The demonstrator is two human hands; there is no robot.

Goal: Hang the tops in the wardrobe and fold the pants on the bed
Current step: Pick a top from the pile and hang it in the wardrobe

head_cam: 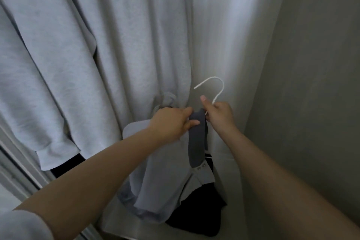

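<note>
Inside a wardrobe, two bare hands hold one white wire hanger (pixel 213 91) carrying one light grey top (pixel 165 177) with a dark grey collar (pixel 197 138). The right hand (pixel 220 116) pinches the hanger's neck just below the hook; the hook stands up and curls open toward the left. The left hand (pixel 172 122) has its fingers curled round the collar, touching the right hand. The top hangs straight down, long axis vertical, over one black garment (pixel 202 214) below. Behind hang at least two pale grey hoodies (pixel 64 64). The wardrobe's side wall (pixel 311 84) stands at right.
</note>
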